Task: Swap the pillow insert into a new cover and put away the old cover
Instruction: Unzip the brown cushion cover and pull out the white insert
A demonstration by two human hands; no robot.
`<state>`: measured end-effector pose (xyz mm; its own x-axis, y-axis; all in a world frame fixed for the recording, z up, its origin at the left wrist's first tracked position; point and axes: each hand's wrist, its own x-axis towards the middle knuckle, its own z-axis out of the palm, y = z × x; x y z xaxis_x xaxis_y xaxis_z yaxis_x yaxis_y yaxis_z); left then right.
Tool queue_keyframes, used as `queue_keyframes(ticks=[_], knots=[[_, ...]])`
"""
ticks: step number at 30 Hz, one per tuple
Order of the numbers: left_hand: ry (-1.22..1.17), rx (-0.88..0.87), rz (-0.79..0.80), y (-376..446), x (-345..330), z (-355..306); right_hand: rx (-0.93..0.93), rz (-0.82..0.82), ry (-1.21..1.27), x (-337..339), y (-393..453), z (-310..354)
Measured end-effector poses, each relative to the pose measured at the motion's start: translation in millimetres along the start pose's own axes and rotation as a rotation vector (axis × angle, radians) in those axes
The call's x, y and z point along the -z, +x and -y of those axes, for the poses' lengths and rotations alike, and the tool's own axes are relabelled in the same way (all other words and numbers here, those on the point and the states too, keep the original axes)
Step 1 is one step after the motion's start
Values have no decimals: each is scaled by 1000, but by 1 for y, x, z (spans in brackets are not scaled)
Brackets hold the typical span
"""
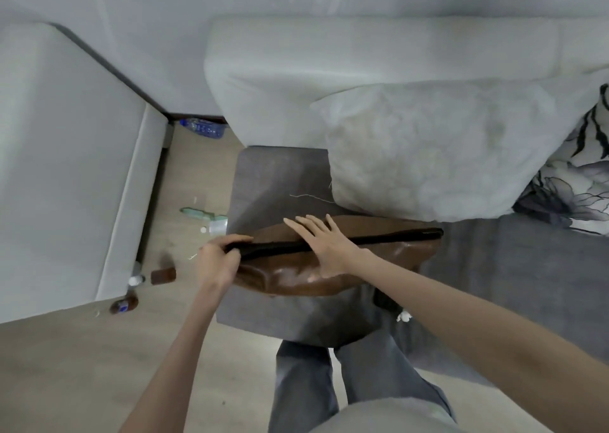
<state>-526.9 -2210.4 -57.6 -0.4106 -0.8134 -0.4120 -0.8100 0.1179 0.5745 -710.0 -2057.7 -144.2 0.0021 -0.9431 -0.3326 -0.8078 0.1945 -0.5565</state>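
A: Head view, looking down. Is any writing legible?

B: None. A blue bottle (202, 128) is lying on the floor beyond the brown cover, and a dark bottle (124, 303) with a small blue label is lying left of it, but the label is too blurred to read.

A: Where is the brown cover sitting?

B: The brown cover (329, 261), glossy like leather, is lying flat on the grey seat (263, 175) of a sofa, with its dark zipper edge (346, 240) running left to right across it. The white pillow insert (428, 149) is resting just behind the cover, leaning against the pale sofa back (329, 53). A floral cushion (573, 182) is sitting to the right of the insert.

A: And the hands?

B: The left hand (219, 261) is gripping the cover's left end, fingers curled tightly round the zipper edge. The right hand (324, 246) is lying flat on the cover's middle, fingers straight and slightly spread, pressing across the zipper edge.

A: Anything else?

B: The person's grey trousers (329, 383) are showing below the cover, and small litter is lying on the wooden floor (82, 366) to its left.
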Motion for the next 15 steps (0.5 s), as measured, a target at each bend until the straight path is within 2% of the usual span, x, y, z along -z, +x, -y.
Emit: queue_keyframes(ticks=[3,6,8,9,11,13,15], knots=[[-5,-80,-10,-4,17,-18,-31,-41,82,10,25,46],[19,-237,20,-4,45,-32,-96,-194,203,23,47,72],[-307,-286,144,0,74,-29,-159,-275,339,33,54,85],[-513,-268,158,3,90,-21,-187,-302,410,39,56,91],[-739,-173,30,8,114,5,-240,-336,527,49,59,99],[-818,-13,-73,12,120,42,-283,-339,599,62,65,107],[-838,174,-48,15,110,79,-308,-341,667,76,73,113]])
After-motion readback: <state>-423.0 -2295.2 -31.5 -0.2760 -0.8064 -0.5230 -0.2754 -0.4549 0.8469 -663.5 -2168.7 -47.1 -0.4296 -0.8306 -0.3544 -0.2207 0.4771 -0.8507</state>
